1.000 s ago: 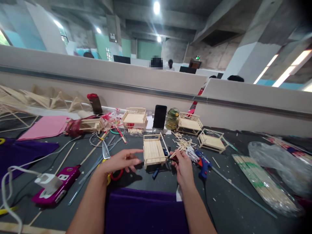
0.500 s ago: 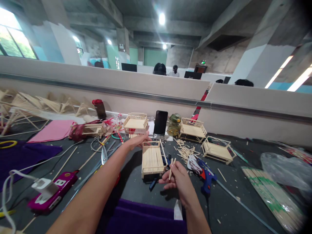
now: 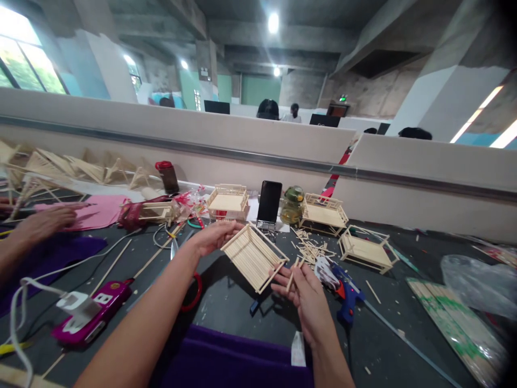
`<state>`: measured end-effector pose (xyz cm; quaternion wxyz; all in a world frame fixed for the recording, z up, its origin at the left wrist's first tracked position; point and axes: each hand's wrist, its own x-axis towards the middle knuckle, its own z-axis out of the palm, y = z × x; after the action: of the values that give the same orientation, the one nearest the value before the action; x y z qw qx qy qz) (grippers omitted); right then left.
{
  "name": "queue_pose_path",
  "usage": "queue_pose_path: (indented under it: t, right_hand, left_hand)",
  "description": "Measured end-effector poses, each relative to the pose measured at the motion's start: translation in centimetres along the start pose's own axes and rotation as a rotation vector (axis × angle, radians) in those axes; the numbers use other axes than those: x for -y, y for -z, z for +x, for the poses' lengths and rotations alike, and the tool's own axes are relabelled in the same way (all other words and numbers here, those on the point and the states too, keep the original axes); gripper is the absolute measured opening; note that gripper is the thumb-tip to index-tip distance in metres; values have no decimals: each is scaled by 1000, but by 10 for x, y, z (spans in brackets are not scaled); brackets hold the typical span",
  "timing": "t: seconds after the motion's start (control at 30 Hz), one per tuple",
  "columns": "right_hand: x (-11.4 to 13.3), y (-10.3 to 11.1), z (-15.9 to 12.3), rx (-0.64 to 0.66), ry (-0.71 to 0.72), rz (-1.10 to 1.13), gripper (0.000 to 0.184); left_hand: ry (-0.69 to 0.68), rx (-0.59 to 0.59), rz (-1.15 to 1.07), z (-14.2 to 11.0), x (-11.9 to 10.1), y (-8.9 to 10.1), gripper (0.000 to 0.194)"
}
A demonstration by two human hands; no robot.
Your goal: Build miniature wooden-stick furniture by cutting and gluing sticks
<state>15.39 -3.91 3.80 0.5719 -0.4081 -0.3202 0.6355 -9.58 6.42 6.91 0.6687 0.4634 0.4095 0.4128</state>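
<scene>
A miniature bed made of wooden sticks (image 3: 253,257) is tilted above the dark table in the middle of the view. My left hand (image 3: 216,237) grips its upper left edge, fingers partly hidden behind it. My right hand (image 3: 305,285) pinches a couple of short wooden sticks (image 3: 293,275) between thumb and fingers, its other fingertips at the bed's lower right corner. Just right of that hand lies a blue glue gun (image 3: 346,296). A heap of short sticks (image 3: 311,248) lies behind it.
Similar stick beds (image 3: 228,202) stand at the back and right (image 3: 367,249). A black phone (image 3: 269,200) leans on a stand beside a green-lidded jar (image 3: 293,205). Red-handled scissors (image 3: 196,293) and a purple power strip (image 3: 95,315) lie left. Another person's hand (image 3: 50,221) reaches over pink paper (image 3: 99,213).
The stick bed has been turned and tilted, with my left hand now gripping its edge. My right hand has shifted slightly right, sticks still held. Another person's hand has appeared at the left.
</scene>
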Motion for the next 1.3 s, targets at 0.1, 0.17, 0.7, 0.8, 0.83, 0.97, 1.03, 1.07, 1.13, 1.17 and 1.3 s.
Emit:
queue_pose_path:
  t: [0.1, 0.17, 0.7, 0.8, 0.83, 0.97, 1.03, 1.07, 1.13, 1.17, 1.3]
  right_hand:
    - [-6, -5, 6, 32, 25, 53, 43]
    - [-10, -9, 11, 34, 56, 65, 41]
    - [-16, -5, 25, -105, 270, -134, 35]
    - [-18, -10, 18, -8, 239, -210, 33]
    - [-19, -13, 15, 60, 192, -219, 33]
    - [-27, -31, 3, 244, 88, -240, 37]
    - [-31, -37, 0, 279, 108, -260, 36]
    - [-32, -39, 0, 289, 121, -266, 35]
    - [-32, -39, 0, 284, 135, -256, 33]
    - [-31, -38, 1, 270, 136, -240, 33]
    - [-25, -31, 2, 210, 124, -157, 30]
  left_hand:
    - [-22, -57, -82, -25, 4, -2, 54]
    - [-22, -70, -117, -39, 9, -5, 60]
    - [-185, -582, -571, -64, 51, -17, 34]
    - [-294, -659, -665, -62, 59, -32, 34]
    - [-327, -669, -689, -62, 61, -38, 36]
    - [-391, -641, -698, -66, 66, -61, 41]
    - [-388, -613, -676, -69, 66, -69, 44]
    - [-381, -600, -650, -71, 65, -72, 47]
    - [-356, -582, -538, -75, 64, -74, 55]
    - [-336, -578, -450, -76, 64, -73, 60]
    - [-276, -621, -61, -81, 63, -66, 64]
